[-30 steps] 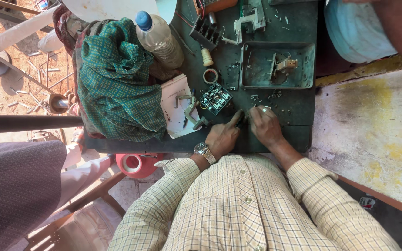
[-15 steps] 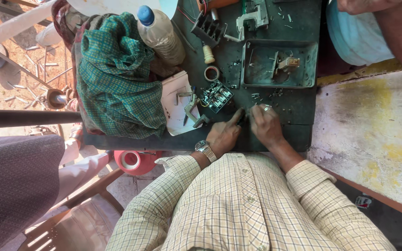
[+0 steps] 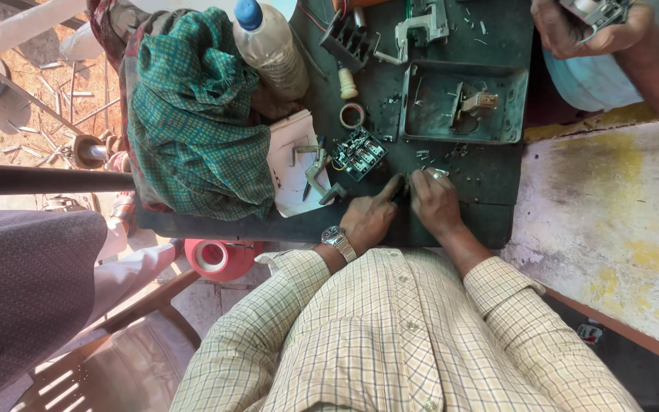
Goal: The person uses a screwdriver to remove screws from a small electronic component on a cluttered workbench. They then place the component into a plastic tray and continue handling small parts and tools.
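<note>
Right between my two hands, on the dark green table (image 3: 490,221), sits whatever tiny part I'm fiddling with, too small and hidden by fingers for me to say what it is. My left hand (image 3: 369,221) has the fingers curled in with the index stretched forward, and my right hand (image 3: 435,202) is pinched down narrow on the same spot, so both are closed around something small, though I can't tell which one actually has it. My guess is it's a light, hard, slippery bit of metal or plastic, so fingertip pinch only, easy to drop. Just ahead of the left hand is the black switch block (image 3: 359,152) with little terminals and wires; looks stiff but fiddly, I'd take it by its plastic sides, not the wires. Left of that lies a white paper sheet (image 3: 287,152) with pliers (image 3: 320,172) on it. Further ahead of the hands: a roll of tape (image 3: 352,115), a grey-green metal tray (image 3: 463,76), and a clear plastic bottle (image 3: 268,53) with a blue cap and no label I can make out. Far left is a green checked cloth (image 3: 192,114). Another person's hand (image 3: 573,27) holds a small part, up right of mine.
</note>
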`<control>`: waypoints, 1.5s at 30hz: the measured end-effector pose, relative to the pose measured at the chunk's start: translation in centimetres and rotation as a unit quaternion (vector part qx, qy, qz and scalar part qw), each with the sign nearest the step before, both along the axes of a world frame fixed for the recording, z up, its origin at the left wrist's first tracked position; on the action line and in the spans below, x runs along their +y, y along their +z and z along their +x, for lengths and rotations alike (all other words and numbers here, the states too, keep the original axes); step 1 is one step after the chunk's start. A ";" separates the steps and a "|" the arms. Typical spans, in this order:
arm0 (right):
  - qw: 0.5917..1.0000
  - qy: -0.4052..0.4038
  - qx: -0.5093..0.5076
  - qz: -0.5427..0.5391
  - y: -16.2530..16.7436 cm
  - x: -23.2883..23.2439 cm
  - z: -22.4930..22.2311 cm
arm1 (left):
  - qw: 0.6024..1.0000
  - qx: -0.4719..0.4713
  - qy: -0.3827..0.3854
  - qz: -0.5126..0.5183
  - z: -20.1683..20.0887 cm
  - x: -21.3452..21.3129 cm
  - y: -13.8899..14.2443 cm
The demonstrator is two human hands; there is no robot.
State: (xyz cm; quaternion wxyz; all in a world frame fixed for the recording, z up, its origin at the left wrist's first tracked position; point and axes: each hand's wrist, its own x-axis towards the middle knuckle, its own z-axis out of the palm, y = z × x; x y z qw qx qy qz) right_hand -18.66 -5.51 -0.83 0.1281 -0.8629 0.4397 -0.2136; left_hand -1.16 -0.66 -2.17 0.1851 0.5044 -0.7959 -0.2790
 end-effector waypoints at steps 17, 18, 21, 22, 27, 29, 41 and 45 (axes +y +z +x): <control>0.999 0.004 0.006 -0.039 0.2 -0.4 -0.2 | 1.000 -0.012 -0.002 -0.003 0.0 0.4 0.5; 0.999 0.002 0.011 -0.033 0.1 -0.3 -0.2 | 1.000 -0.014 -0.006 0.003 0.1 0.3 0.5; 0.999 0.005 0.025 -0.024 0.0 -0.1 -0.2 | 1.000 -0.018 0.005 -0.020 0.0 0.3 0.3; 0.999 0.011 0.017 -0.035 0.0 -0.2 -0.1 | 1.000 -0.020 0.002 -0.016 0.0 0.3 0.2; 0.997 0.011 -0.003 -0.073 0.3 -0.9 -0.2 | 0.998 0.004 0.019 -0.056 -0.1 0.5 0.0; 0.997 0.010 -0.008 -0.073 0.3 -0.6 -0.4 | 0.999 -0.016 0.002 -0.027 0.0 0.2 0.0; 0.999 0.032 0.012 -0.030 -0.6 -0.3 -0.6 | 0.999 -0.034 -0.007 0.000 0.0 0.2 0.0; 0.999 0.029 0.033 -0.005 -0.6 -0.6 -0.7 | 1.000 -0.013 0.012 -0.020 0.0 0.2 0.0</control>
